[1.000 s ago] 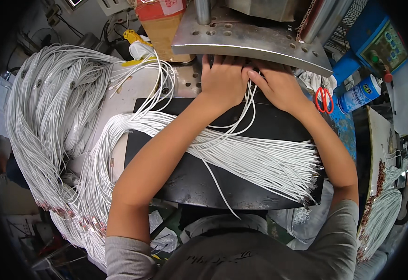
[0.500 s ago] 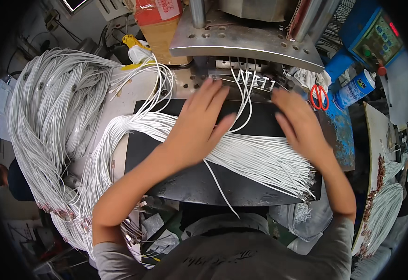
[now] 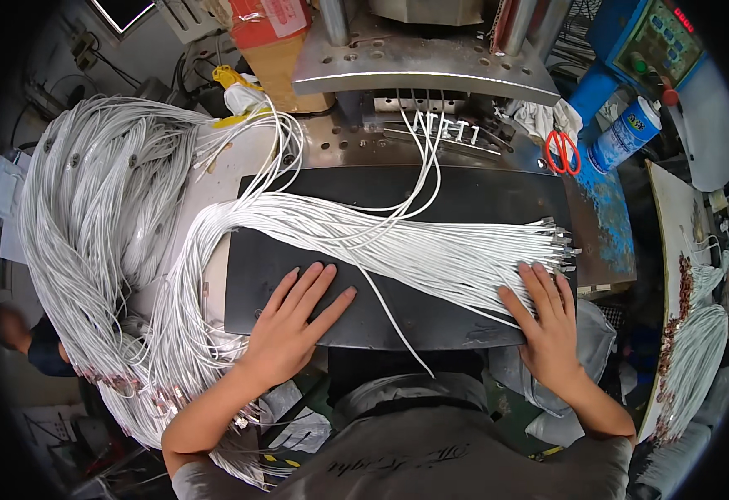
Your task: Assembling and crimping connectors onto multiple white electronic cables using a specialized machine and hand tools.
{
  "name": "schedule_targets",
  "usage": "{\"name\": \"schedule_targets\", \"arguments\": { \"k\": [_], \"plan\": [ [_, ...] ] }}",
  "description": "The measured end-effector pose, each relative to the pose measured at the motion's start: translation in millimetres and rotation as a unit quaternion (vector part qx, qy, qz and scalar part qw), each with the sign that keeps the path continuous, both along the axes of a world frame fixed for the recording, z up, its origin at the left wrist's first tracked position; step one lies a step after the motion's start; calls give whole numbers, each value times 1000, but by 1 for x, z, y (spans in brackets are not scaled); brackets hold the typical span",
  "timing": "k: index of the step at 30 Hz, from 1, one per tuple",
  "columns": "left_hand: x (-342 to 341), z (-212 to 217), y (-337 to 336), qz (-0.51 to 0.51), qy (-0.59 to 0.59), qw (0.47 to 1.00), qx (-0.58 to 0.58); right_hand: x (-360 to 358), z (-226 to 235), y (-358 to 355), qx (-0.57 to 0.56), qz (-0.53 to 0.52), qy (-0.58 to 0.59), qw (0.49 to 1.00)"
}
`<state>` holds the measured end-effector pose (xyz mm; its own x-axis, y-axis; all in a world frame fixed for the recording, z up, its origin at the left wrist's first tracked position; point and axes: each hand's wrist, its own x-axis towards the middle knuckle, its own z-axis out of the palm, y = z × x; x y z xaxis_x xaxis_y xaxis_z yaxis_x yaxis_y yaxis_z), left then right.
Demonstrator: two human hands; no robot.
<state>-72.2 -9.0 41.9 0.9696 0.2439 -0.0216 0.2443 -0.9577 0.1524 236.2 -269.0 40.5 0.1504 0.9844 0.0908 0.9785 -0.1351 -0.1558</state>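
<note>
On the black mat [image 3: 464, 196], both hands lie flat beside a spread of white wires [image 3: 431, 250].
The left hand [image 3: 294, 321] rests open on bare mat, grasping nothing. The right hand [image 3: 548, 321] lies open, fingertips on the wires near their metal ends [image 3: 558, 242]. A few wires run up into the press [image 3: 423, 67]; red scissors [image 3: 563, 152] lie right.

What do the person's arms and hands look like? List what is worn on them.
Both forearms are bare from the elbow down. The left hand and right hand wear no gloves, and no rings, watch or bands show on them. Short grey sleeves end above the elbows, part of a grey shirt with dark lettering across it.
</note>
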Motion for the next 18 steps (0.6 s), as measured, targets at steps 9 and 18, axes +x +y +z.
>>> {"name": "schedule_targets", "arguments": {
  "k": [9, 18],
  "plan": [
    [1, 5, -7, 18, -29, 999, -12, -1, -2, -3, 16, 4, -9, 1000],
    [1, 4, -5, 8, 3, 1000, -4, 0, 3, -3, 2, 12, -38, 999]
  ]
}}
